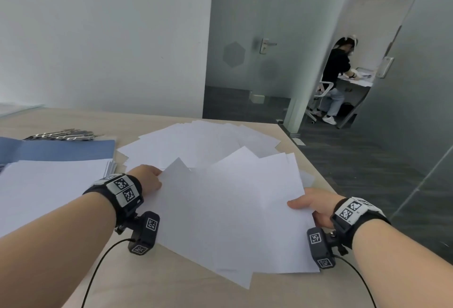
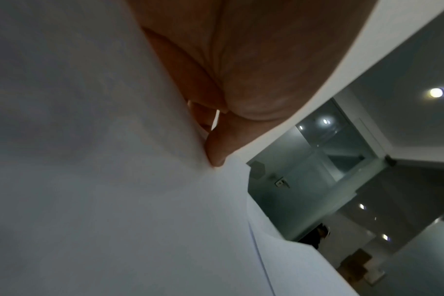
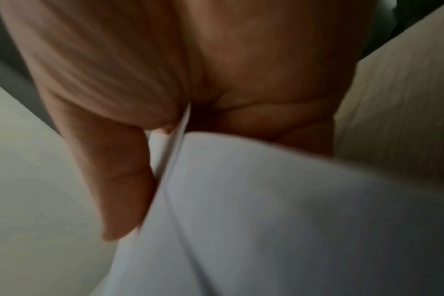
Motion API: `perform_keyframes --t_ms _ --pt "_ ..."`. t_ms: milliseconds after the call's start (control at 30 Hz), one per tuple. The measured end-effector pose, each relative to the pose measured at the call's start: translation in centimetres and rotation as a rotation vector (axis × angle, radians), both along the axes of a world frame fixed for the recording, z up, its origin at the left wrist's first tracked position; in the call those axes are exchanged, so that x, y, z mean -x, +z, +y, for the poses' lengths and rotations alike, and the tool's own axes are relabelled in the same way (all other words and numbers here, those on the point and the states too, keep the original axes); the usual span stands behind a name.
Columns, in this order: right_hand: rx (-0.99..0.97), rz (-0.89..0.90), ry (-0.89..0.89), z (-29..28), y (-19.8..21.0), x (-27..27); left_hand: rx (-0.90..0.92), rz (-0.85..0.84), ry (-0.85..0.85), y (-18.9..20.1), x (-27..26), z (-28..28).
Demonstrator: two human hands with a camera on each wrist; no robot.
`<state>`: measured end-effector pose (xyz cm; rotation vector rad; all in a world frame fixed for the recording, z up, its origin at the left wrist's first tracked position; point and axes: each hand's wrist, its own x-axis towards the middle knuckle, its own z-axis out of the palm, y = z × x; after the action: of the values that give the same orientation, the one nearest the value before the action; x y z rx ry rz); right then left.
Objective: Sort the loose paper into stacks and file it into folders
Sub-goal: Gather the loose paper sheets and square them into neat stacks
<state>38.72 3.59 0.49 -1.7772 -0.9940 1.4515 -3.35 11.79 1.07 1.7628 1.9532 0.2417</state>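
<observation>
A loose bundle of white paper sheets point(image 1: 230, 209) is held between both hands above the near table. My left hand point(image 1: 149, 180) grips the bundle's left edge, thumb on the paper point(image 2: 139, 200) in the left wrist view. My right hand point(image 1: 311, 204) pinches the right edge, thumb on top and fingers under the sheets point(image 3: 266, 200). More scattered white sheets point(image 1: 201, 140) lie spread farther back. A squared paper stack point(image 1: 49, 180) lies at the left, with a blue folder point(image 1: 66, 150) behind it.
Metal binder clips point(image 1: 66, 134) lie behind the blue folder. The wooden table point(image 1: 49, 283) ends at a right edge by dark carpet. A glass door point(image 1: 245, 50) stands beyond. Another person point(image 1: 335, 79) works at a far desk.
</observation>
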Motion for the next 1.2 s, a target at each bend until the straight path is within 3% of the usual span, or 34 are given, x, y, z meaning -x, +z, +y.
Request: perform_keyframes --t_ms 133,300,533,700,800,867,1033,1200 --pt "0.06 -0.053 0.114 0.2 -0.5 0.7 -0.03 0.071 -0.037 -0.2 -1.4 0.9" --pt "0.128 -0.126 0.219 0.7 0.1 1.9 -0.094 0.037 -0.113 -0.9 -3.2 1.7" --pt "0.052 -0.06 0.084 1.1 0.1 2.2 -0.179 -0.025 -0.189 -0.4 -4.0 1.4" --pt "-0.037 -0.079 0.026 1.4 -0.6 2.2 -0.262 -0.124 -0.054 -0.8 -3.0 0.4" --pt "-0.11 0.028 -0.097 1.1 -0.7 1.9 -0.272 -0.23 0.09 -0.5 -2.4 -0.1" --pt "-0.144 0.089 -0.142 0.8 -0.8 1.7 -0.187 -0.34 0.156 -0.5 -2.1 -0.5" --pt "-0.195 0.194 -0.184 0.0 -0.4 1.9 0.111 -0.738 0.099 -0.9 -2.7 -2.6" --pt "-0.212 0.199 -0.146 -0.9 -0.2 1.5 0.056 -0.916 0.17 -1.5 -2.7 -3.0"
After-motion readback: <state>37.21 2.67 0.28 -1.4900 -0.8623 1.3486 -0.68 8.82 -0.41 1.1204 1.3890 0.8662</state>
